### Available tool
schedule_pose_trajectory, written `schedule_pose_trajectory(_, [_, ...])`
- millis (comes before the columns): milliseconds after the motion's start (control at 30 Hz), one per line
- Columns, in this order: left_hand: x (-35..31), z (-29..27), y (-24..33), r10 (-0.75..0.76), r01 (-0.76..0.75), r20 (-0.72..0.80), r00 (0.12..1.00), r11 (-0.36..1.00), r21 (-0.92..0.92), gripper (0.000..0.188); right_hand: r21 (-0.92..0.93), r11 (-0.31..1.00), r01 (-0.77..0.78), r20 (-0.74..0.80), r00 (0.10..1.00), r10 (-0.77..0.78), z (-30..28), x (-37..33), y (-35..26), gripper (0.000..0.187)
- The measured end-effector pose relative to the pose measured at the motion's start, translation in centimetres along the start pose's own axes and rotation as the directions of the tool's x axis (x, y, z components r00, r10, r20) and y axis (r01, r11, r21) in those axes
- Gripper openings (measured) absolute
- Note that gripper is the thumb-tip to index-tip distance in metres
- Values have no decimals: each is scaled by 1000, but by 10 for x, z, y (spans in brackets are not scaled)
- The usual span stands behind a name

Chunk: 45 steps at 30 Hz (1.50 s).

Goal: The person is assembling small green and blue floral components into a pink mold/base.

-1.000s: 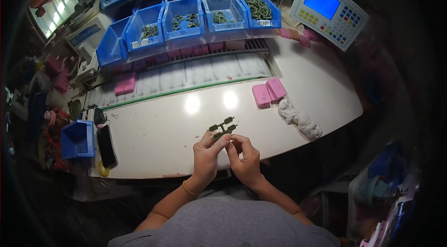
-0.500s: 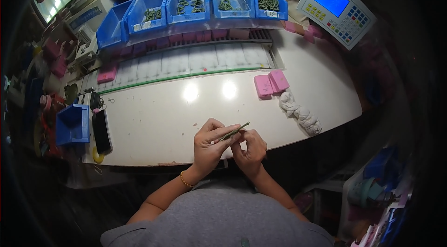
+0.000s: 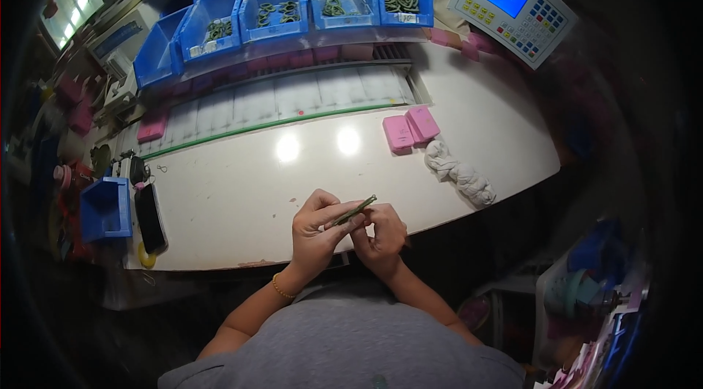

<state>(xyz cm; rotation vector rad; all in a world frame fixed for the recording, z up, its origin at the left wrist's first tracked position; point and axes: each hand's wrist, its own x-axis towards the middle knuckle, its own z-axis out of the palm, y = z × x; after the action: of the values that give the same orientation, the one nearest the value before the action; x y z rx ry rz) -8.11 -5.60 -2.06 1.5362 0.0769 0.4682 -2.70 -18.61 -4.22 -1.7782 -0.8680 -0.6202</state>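
A slim green piece (image 3: 359, 207), seen nearly edge-on, slants up to the right in front of me, over the table's near edge. My left hand (image 3: 315, 235) pinches it between thumb and fingers, and its upper right end pokes out past the fingertips. Close against it, my right hand (image 3: 382, 235) is closed, fingers curled and fingertips meeting the piece's lower side. Exactly what the right fingertips grip is hidden. A yellow beaded bracelet (image 3: 283, 286) circles my left wrist.
Blue bins (image 3: 274, 12) with green looped pieces line the back. Pink blocks (image 3: 410, 131) and a twisted white cloth (image 3: 460, 175) lie to the right, below a keypad console (image 3: 512, 4). A phone (image 3: 151, 218) and a blue bin (image 3: 106, 207) sit left.
The whole scene has shifted slightly left in view as my head turned. The green piece has tilted a little, showing more of its length; both hands keep their close grip.
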Motion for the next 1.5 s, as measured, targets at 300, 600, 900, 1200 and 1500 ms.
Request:
schedule_pose_trajectory(300, [-1,-4,-1,-84,86,18,996,993,-78,26,50,999,20,-1,1000,-20,0,4,4,17])
schedule_pose_trajectory(600, [0,-10,5,70,-69,-12,997,995,74,34,91,994,56,220,973,-75,-19,-35,-7,22])
schedule_pose_trajectory(900, [-2,-12,8,26,-26,-14,1000,999,27,34,28,996,-85,550,833,56,-13,-90,5,11])
schedule_pose_trajectory(1200, [-5,-15,7,18,-17,-8,1000,1000,13,33,172,956,-236,423,895,144,-18,-75,-5,9])
schedule_pose_trajectory(1500, [-6,-13,6,41,-42,12,999,998,52,33,154,969,-195,82,979,184,-58,36,-25,25])
